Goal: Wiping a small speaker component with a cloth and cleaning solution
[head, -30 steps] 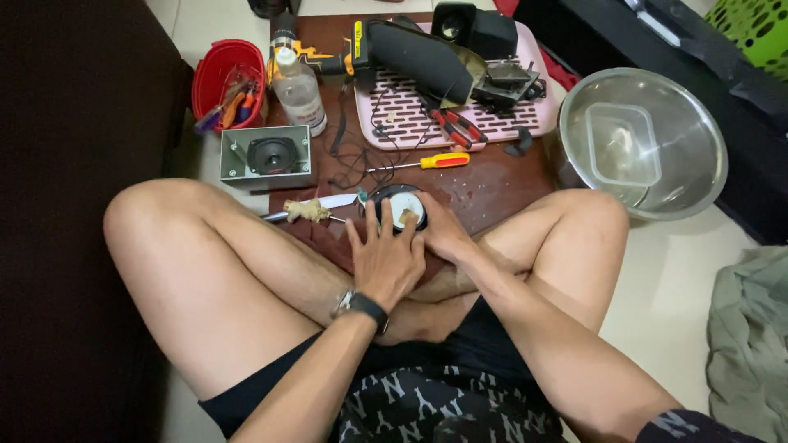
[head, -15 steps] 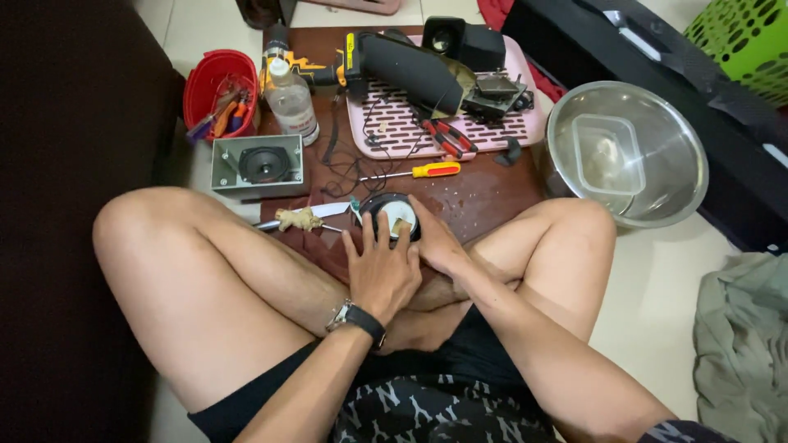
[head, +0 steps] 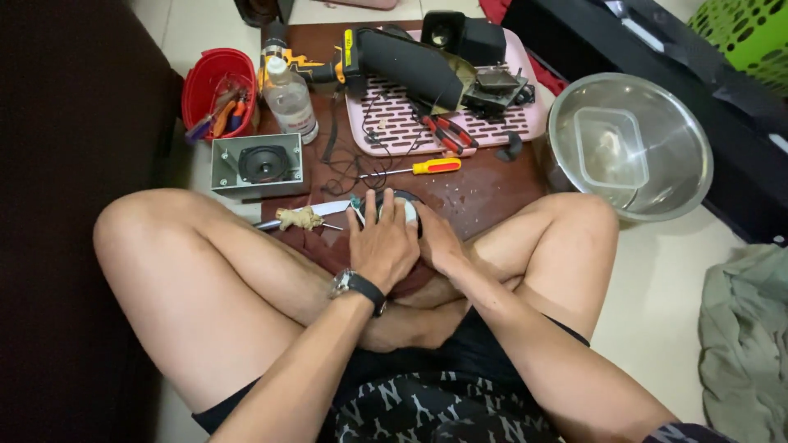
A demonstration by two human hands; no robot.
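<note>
From the head camera, you sit cross-legged on the floor with a low brown tabletop (head: 484, 193) in front of your knees. Your left hand (head: 382, 246) lies flat, fingers spread, over a small round speaker driver (head: 404, 210) at the near edge of the tabletop; your right hand (head: 435, 242) cups it from the side, so both hands are closed around it and hide most of it. It looks as if you are pressing or seating the driver, a hold-and-work step.

Just left of your hands lies a knife (head: 308, 215) with a wrapped handle. Beyond them sits a yellow-handled screwdriver (head: 414, 169), then a pink slotted tray (head: 460, 123) carrying a black cylindrical speaker shell (head: 406, 66) and red-handled pliers (head: 447, 135). A grey boxed speaker (head: 256, 165), a clear bottle (head: 289, 100) and a red tub (head: 215, 82) of tools stand to the left; a steel bowl (head: 628, 143) sits to the right.

Whatever comes next needs one hand steadying the driver while the other reaches for a tool.
</note>
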